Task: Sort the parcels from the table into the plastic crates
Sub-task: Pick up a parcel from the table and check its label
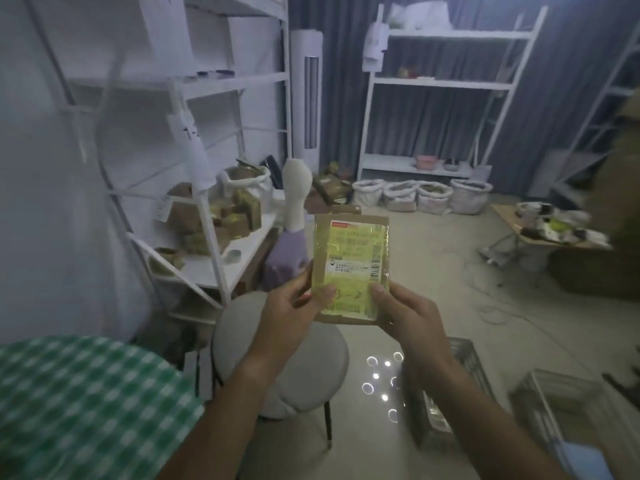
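I hold a flat brown parcel (351,265) upright in front of me, its face covered with yellow tape and a white shipping label. My left hand (294,306) grips its lower left edge, thumb on the front. My right hand (405,313) grips its lower right edge, thumb pressed on the yellow tape. Two plastic crates stand on the floor at the lower right: a dark one (446,393) just under my right forearm and a grey one (568,414) farther right.
A round grey stool (311,368) stands below my hands. White shelving (207,216) at left holds several brown boxes. A low table (547,226) with clutter sits at the right, white sacks (433,195) line the back wall, and cables lie on the floor.
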